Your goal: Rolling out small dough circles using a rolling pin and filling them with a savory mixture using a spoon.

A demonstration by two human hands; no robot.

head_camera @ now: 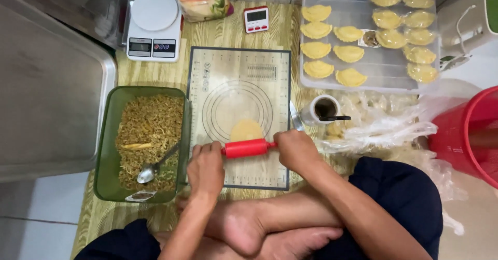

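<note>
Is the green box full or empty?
Nearly full: the green box holds brownish shredded filling across almost its whole floor, with a metal spoon lying in it.

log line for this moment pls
left hand + right hand: grip red rolling pin | dough disc on mat | filling tub left

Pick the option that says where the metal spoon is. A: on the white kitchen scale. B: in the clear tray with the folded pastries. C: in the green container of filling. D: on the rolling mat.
C: the metal spoon lies in the green container, its bowl resting on the brown shredded filling, to the left of the left hand that grips the red rolling pin.
</note>
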